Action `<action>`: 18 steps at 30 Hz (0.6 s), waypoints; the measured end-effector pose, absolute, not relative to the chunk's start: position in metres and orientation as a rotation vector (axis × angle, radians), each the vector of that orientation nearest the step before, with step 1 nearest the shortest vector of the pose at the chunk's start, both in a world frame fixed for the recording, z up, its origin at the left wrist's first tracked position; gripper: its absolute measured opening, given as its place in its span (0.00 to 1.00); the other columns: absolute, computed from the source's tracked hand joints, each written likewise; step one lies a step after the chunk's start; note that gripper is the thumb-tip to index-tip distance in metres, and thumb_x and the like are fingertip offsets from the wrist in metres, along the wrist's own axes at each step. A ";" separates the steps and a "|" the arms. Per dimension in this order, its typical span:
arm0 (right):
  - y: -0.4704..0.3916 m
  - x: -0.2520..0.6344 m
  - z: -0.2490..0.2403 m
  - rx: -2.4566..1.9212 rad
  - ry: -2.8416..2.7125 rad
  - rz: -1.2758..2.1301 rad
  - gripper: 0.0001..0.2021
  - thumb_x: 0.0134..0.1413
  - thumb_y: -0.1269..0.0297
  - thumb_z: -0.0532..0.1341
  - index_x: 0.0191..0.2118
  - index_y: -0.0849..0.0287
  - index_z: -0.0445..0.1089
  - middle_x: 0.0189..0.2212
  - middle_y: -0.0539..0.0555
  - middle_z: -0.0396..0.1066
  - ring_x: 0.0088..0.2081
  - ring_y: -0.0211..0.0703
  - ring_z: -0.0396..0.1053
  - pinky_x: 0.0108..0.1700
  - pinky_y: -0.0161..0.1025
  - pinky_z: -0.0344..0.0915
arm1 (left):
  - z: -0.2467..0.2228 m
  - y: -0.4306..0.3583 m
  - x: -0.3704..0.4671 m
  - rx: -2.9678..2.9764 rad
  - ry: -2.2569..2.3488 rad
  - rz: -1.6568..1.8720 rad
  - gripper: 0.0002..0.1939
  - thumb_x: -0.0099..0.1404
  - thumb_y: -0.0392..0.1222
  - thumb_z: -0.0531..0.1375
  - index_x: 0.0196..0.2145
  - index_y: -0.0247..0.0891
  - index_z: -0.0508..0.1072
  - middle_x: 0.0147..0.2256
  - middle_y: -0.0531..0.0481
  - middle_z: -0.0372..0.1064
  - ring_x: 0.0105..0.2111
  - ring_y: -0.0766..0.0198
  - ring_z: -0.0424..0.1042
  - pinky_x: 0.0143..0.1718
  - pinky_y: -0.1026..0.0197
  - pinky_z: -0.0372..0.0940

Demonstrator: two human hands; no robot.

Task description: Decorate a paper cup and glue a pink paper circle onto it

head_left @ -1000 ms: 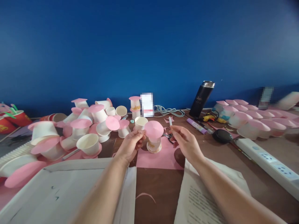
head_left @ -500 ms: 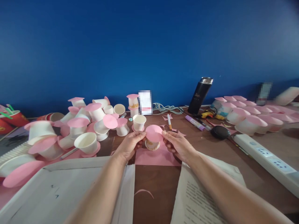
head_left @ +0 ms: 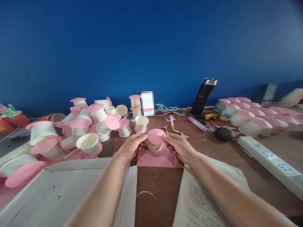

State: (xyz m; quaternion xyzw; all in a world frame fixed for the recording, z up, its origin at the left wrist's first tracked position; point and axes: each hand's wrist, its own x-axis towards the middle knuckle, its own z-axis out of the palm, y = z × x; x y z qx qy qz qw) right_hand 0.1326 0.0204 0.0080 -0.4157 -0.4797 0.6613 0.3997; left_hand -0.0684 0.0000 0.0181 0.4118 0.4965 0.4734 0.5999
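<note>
Between both hands is a round pink paper disc (head_left: 156, 136), held by its left and right edges over an upturned patterned paper cup (head_left: 155, 147). My left hand (head_left: 133, 145) pinches the disc's left edge between thumb and fingers. On the other side, my right hand (head_left: 179, 145) pinches the right edge the same way. The disc covers the top of the cup, so whether they touch is hidden. Beneath lies a pink paper sheet (head_left: 158, 160) on the brown table. Just behind, a white cup (head_left: 141, 123) stands upright on a pink disc.
Many white cups with pink discs (head_left: 80, 124) crowd the left; more stand in rows (head_left: 255, 123) at the right. A black flask (head_left: 203, 97), a purple tube (head_left: 198, 124), a round black object (head_left: 223, 134) and a power strip (head_left: 267, 157) are on the right.
The pink disc looks slightly lower and tilted a little differently between my hands. Both hands keep nearly the same place and grip; the whole view has shifted slightly.
</note>
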 end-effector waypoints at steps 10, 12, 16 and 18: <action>0.021 0.131 0.007 -1.063 -1.239 1.667 0.20 0.43 0.48 0.66 0.25 0.59 0.59 0.18 0.43 0.56 0.17 0.27 0.48 0.18 0.30 0.38 | 0.018 0.001 -0.067 0.945 1.146 1.066 0.21 0.52 0.57 0.63 0.29 0.35 0.69 0.23 0.53 0.61 0.21 0.71 0.57 0.20 0.66 0.45; 0.021 0.130 0.007 -1.061 -1.242 1.665 0.21 0.43 0.48 0.66 0.24 0.59 0.59 0.18 0.43 0.56 0.17 0.27 0.49 0.18 0.30 0.38 | 0.017 0.001 -0.066 0.968 1.142 1.062 0.21 0.52 0.58 0.63 0.28 0.35 0.69 0.23 0.54 0.61 0.21 0.71 0.57 0.21 0.66 0.45; 0.021 0.128 0.007 -1.054 -1.248 1.666 0.21 0.43 0.47 0.65 0.23 0.59 0.59 0.17 0.43 0.56 0.17 0.27 0.49 0.17 0.30 0.38 | 0.016 0.000 -0.066 0.995 1.135 1.067 0.19 0.53 0.56 0.63 0.27 0.34 0.70 0.22 0.54 0.61 0.22 0.70 0.58 0.23 0.65 0.48; 0.021 0.128 0.007 -1.053 -1.253 1.665 0.21 0.44 0.47 0.65 0.23 0.59 0.59 0.17 0.44 0.56 0.17 0.27 0.49 0.17 0.30 0.38 | 0.016 0.000 -0.066 0.976 1.133 1.082 0.18 0.52 0.54 0.64 0.28 0.34 0.71 0.22 0.53 0.61 0.23 0.70 0.58 0.24 0.65 0.49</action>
